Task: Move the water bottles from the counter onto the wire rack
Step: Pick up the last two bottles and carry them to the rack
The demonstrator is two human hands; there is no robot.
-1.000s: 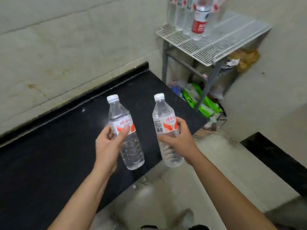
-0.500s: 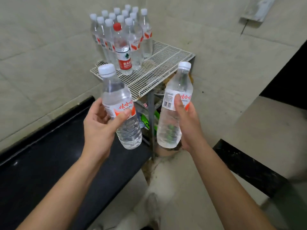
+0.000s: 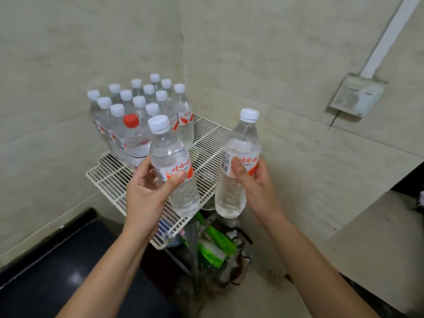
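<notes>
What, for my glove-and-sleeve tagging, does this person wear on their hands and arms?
Nothing that shows. The left hand and right hand are bare: no gloves, and no ring on the visible fingers. The left forearm and right forearm are bare down to the frame's edge, with no watch, bracelet or sleeve in view.

Only the person's hands and forearms show. The left hand and the right hand are bare, with slender fingers and nails cut short. The left thumbnail and the right thumbnail both look plain. The left forearm and the right forearm are slim and bare along all of their length in view, from the wrists to the bottom edge of the head view.
</notes>
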